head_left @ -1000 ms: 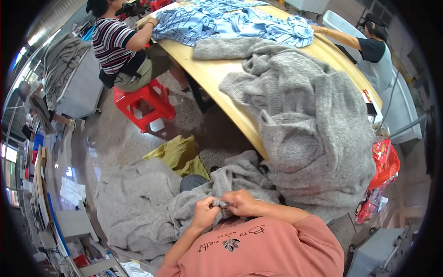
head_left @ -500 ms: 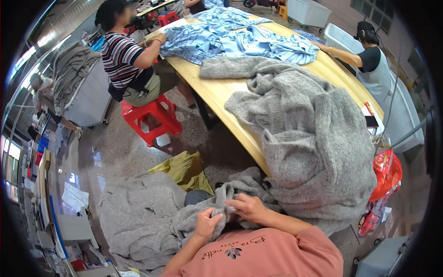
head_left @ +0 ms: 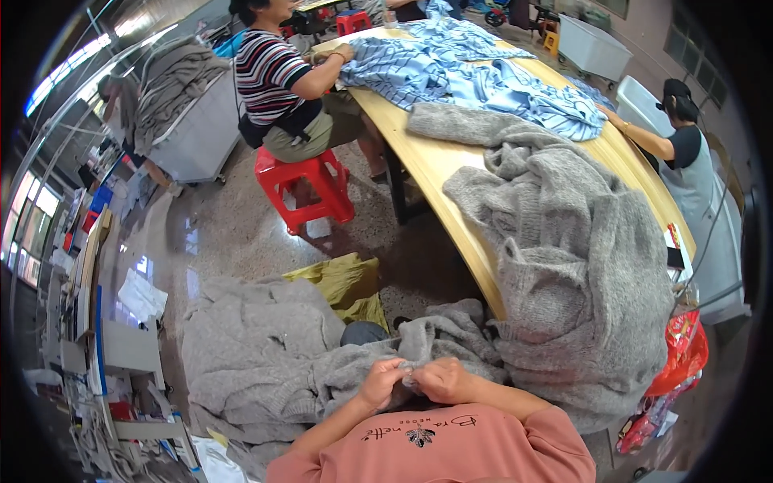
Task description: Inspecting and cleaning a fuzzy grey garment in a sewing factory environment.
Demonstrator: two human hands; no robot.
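Left hand [head_left: 381,385] and right hand [head_left: 436,379] both pinch one grey knitted garment [head_left: 419,342] in the lap

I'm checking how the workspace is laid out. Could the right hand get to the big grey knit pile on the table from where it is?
Probably yes. The right hand pinches the grey garment in the lap, and the grey knit pile hangs off the table edge just beside it, with nothing between.

One head-worn fisheye view looks steeply down, close over the hands [head_left: 411,380], with the wooden table [head_left: 439,165] beyond.
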